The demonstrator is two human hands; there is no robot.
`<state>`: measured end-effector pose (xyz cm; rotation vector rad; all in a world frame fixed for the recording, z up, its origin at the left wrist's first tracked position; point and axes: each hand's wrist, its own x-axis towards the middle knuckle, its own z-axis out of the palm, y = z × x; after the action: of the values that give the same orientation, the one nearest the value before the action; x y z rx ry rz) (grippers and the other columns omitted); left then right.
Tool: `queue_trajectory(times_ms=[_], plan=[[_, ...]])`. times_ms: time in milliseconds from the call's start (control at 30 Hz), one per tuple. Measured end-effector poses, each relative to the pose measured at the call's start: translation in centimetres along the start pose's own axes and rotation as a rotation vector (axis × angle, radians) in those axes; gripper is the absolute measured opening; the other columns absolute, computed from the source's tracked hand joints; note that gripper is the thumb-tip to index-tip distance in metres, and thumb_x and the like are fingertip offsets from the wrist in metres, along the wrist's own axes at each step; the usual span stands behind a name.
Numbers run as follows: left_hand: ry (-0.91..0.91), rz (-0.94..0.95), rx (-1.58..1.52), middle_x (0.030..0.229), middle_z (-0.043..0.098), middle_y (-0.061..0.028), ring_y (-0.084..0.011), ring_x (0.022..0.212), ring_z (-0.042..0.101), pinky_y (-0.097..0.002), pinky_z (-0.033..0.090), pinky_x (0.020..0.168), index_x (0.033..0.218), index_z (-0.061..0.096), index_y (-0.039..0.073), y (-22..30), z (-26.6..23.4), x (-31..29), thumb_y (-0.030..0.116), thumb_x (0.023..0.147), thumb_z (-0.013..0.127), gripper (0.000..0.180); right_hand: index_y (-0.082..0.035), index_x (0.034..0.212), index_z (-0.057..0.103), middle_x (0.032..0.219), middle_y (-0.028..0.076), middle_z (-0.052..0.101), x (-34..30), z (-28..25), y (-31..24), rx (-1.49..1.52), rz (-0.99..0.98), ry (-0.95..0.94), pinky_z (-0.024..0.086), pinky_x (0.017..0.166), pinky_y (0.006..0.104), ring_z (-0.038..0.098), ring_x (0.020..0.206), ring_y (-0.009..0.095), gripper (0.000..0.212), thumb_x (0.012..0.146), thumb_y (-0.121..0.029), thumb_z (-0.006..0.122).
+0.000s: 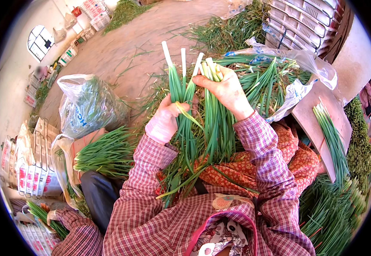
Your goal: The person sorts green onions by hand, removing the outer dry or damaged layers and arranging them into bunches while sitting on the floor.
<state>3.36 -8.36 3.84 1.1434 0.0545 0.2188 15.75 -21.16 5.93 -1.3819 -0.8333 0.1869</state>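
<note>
My left hand point(166, 119) is closed around a few chives point(177, 83), their white stem ends pointing up and spread apart. A yellowed leaf point(189, 115) hangs across its fingers. Close beside it, my right hand point(230, 90) grips a thicker bunch of chives point(213, 113) just below the pale ends, thumb across the front. Green leaves from both bunches trail down over my lap. More loose chives point(267, 85) lie on a plastic sheet point(296, 91) beyond my right hand.
A plastic bag of greens point(89, 106) and a chive pile point(106, 151) stand at left. At right, a tied bundle point(332, 132) lies on a board point(317, 106). Stacked crates point(298, 25) rise at far right. Another person's hand point(55, 215) holds chives at lower left.
</note>
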Motion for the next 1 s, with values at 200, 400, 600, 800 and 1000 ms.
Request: queue_trajectory(times_ms=[200, 400, 600, 800, 1000], plan=[[0.174, 0.019, 0.054, 0.088, 0.058, -0.0032, -0.0132, 0.080, 0.054, -0.0274, 0.044, 0.074, 0.106, 0.055, 0.003, -0.4, 0.2, 0.6, 0.022, 0.076, 0.061, 0.036, -0.003, 0.088, 0.062, 0.077, 0.005, 0.063, -0.4, 0.8, 0.2, -0.002, -0.014, -0.087, 0.047, 0.064, 0.0277, 0.056, 0.069, 0.009, 0.020, 0.075, -0.016, 0.068], [0.267, 0.071, 0.167, 0.079, 0.059, -0.0023, -0.0120, 0.074, 0.054, -0.0250, 0.043, 0.070, 0.100, 0.058, 0.001, 0.1, 0.3, 0.7, 0.019, 0.076, 0.063, 0.031, -0.002, 0.084, 0.062, 0.069, 0.009, 0.062, -0.6, -0.1, -1.1, -0.261, -0.072, -0.123, 0.047, 0.059, 0.0288, 0.057, 0.063, 0.012, 0.018, 0.074, -0.016, 0.067], [0.252, 0.214, 0.071, 0.078, 0.060, -0.0051, -0.0137, 0.066, 0.055, -0.0256, 0.045, 0.057, 0.105, 0.056, 0.003, 1.2, -3.5, -0.6, 0.016, 0.074, 0.064, 0.034, -0.004, 0.088, 0.063, 0.070, 0.006, 0.063, 0.5, -2.7, 1.3, -0.649, -0.273, 0.112, 0.048, 0.059, 0.0264, 0.058, 0.062, 0.010, 0.016, 0.074, -0.011, 0.065], [0.316, 0.183, 0.143, 0.075, 0.059, -0.0036, -0.0117, 0.063, 0.054, -0.0244, 0.044, 0.055, 0.097, 0.057, 0.002, 1.3, -1.9, -0.4, 0.009, 0.075, 0.066, 0.024, -0.002, 0.090, 0.063, 0.076, 0.006, 0.066, -0.1, -2.0, 0.1, -0.225, -0.106, 0.188, 0.048, 0.062, 0.0266, 0.060, 0.067, 0.012, 0.023, 0.076, -0.019, 0.069], [0.251, 0.110, 0.175, 0.076, 0.060, -0.0024, -0.0114, 0.064, 0.055, -0.0227, 0.047, 0.061, 0.096, 0.058, 0.003, -0.2, -0.2, 0.7, 0.012, 0.076, 0.067, 0.025, -0.005, 0.088, 0.063, 0.081, -0.001, 0.063, -0.3, 0.7, -1.0, 0.235, 0.112, -0.015, 0.045, 0.062, 0.0218, 0.055, 0.068, 0.006, 0.016, 0.078, -0.015, 0.069]])
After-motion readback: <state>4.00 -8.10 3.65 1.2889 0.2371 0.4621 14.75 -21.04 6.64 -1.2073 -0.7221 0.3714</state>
